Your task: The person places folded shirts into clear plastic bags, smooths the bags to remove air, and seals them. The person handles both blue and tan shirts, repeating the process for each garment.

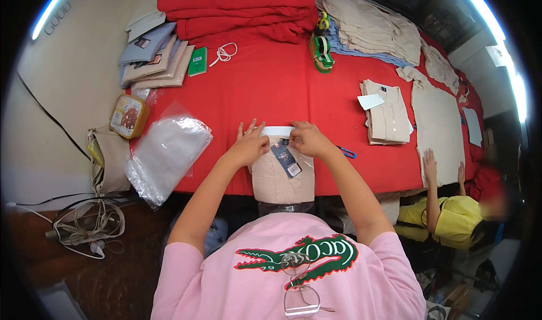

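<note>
A folded beige shirt (283,184) lies in front of me at the near edge of the red-covered table, with a dark hang tag (287,159) on its front. It looks wrapped in a clear plastic bag, whose shiny end hangs past the table edge. Across its far end runs a white strip (276,131); I cannot tell whether it is card or part of the bag. My left hand (252,144) grips the far left corner, its fingers partly curled. At the far right corner, my right hand (307,138) pinches beside the strip.
Clear plastic bags (172,150) and a food tub (129,116) are at left. Behind are stacked shirts (161,66), a green notebook (198,61) and tape dispenser (322,54). Right are folded shirts (388,114), a blue cutter (347,152) and a co-worker's hand (430,167) on a spread shirt.
</note>
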`<control>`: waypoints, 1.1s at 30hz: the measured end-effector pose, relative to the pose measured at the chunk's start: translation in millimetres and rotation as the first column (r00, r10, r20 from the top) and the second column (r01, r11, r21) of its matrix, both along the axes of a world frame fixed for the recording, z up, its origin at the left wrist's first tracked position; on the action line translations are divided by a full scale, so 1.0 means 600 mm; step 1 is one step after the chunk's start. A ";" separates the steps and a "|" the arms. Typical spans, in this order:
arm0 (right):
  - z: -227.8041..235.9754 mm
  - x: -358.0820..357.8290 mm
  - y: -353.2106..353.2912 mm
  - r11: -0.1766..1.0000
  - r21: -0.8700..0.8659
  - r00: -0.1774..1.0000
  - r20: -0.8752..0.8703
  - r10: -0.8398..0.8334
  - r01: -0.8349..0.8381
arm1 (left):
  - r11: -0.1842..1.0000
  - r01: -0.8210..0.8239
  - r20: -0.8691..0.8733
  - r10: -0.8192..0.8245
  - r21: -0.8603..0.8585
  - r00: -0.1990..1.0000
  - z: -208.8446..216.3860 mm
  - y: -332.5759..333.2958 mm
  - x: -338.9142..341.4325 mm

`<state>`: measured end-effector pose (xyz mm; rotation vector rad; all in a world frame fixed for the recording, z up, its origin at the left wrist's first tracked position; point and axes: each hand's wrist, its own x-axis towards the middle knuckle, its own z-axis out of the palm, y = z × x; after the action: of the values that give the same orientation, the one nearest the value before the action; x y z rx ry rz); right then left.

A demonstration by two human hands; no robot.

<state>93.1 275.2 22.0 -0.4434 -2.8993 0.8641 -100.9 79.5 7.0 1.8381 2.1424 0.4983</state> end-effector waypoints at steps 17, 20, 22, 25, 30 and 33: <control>-0.035 -0.029 0.038 0.787 -0.558 0.955 0.037 -0.293 0.263 | 0.971 -0.229 0.415 0.235 -0.065 0.879 0.000 0.031 -0.045; -0.047 0.001 0.068 0.749 -0.601 0.959 0.139 -0.247 0.280 | 0.960 -0.211 0.615 0.278 -0.182 0.738 -0.011 0.019 -0.057; -0.024 -0.001 0.070 0.770 -0.574 0.959 0.126 -0.254 0.279 | 0.953 -0.214 0.625 0.303 -0.215 0.719 -0.002 0.008 -0.065; 0.057 -0.001 0.084 0.923 -0.327 0.969 -0.072 -0.236 0.201 | 0.963 -0.260 0.543 0.259 -0.078 0.799 0.082 0.022 -0.063; 0.268 0.014 0.064 0.985 0.025 0.867 -0.480 -0.135 0.168 | 0.877 -0.251 0.247 0.158 0.410 0.956 0.304 0.027 -0.042; 0.339 0.040 0.041 0.936 0.268 0.793 -0.608 -0.021 0.230 | 0.746 -0.040 -0.034 0.084 0.665 0.996 0.367 0.011 -0.019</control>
<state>116.9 299.5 225.2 -0.2628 -2.3168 0.3790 -112.4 86.2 227.5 2.1307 2.2425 1.3980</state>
